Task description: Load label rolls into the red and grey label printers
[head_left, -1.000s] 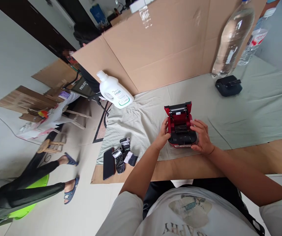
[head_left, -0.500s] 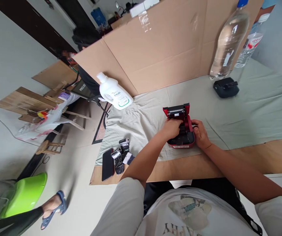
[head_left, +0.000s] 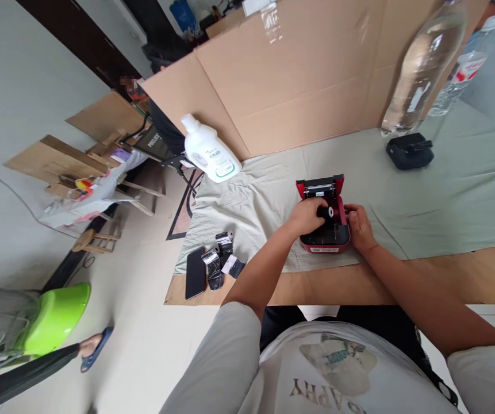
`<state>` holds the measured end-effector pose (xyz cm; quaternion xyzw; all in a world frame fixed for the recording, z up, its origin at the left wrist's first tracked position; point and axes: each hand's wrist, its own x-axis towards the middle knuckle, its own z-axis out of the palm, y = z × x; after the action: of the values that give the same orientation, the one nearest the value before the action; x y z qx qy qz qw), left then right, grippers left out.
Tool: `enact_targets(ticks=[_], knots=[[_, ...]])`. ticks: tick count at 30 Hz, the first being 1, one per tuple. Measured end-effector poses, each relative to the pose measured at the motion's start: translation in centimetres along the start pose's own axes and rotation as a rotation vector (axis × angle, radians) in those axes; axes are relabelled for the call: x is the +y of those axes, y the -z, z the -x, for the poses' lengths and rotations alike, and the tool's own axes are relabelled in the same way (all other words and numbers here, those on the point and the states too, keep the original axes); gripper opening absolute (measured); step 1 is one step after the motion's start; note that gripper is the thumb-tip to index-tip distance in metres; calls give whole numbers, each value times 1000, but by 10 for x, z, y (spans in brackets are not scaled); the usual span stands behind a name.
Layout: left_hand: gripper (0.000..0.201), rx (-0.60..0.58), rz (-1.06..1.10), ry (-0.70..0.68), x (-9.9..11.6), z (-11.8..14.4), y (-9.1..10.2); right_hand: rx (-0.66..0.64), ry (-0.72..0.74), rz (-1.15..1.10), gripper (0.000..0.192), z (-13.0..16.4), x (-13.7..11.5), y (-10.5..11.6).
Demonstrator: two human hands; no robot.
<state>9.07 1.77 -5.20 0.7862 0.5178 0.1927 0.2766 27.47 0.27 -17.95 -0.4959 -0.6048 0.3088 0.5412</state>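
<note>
A small red and black label printer [head_left: 325,237] sits on the cloth with its lid [head_left: 319,185] raised. In my left hand [head_left: 310,216] is a small black roll with a white core [head_left: 330,213], gripped by the fingers over the printer's open bay. Part of the roll is hidden behind those fingers. My right hand [head_left: 360,228] holds the printer by its right side, fingers bent against the red casing.
At left on the cloth are black ribbon rolls [head_left: 213,269] and a phone [head_left: 196,273]. Behind stand a white jug [head_left: 211,150], a cardboard panel [head_left: 299,80], two water bottles [head_left: 423,69] and a black case [head_left: 409,152]. A person's foot [head_left: 94,346] shows on the floor.
My left hand has lifted a little within the printer, and the black roll's white core now shows. My right hand stays at the printer's side. The whole view has shifted slightly.
</note>
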Motion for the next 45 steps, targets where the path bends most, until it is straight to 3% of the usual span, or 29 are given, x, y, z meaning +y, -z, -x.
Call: enact_targets(ticks=[4, 8, 11, 16, 19, 22, 29, 36, 40, 43, 45], knots=[[29, 171, 482, -57, -9, 38, 15, 43, -14, 87, 58, -2, -3, 1], [37, 73, 710, 67, -36, 90, 36, 56, -4, 127, 58, -4, -6, 0], [35, -19, 547, 255, -64, 126, 43, 67, -4, 139, 60, -5, -6, 0], [38, 31, -49, 532, -90, 162, 30, 68, -14, 178, 63, -8, -3, 0], [43, 17, -166, 564, -91, 168, 20, 74, -25, 195, 65, -8, -2, -1], [45, 16, -246, 549, -91, 169, 23, 83, -31, 213, 69, -9, -3, -2], [45, 9, -477, 602, -115, 170, 72, 66, -45, 247, 69, -9, -4, -3], [44, -14, -559, 690, -148, 167, 86, 59, -21, 236, 57, -8, -1, -1], [40, 47, -555, 690, -163, 168, 112, 56, -6, 216, 52, -7, 1, -2], [51, 67, -573, 715, -176, 166, 128, 43, -15, 225, 51, -8, 2, -2], [60, 31, -570, 727, -184, 163, 128, 39, -24, 230, 52, -7, 2, -2]])
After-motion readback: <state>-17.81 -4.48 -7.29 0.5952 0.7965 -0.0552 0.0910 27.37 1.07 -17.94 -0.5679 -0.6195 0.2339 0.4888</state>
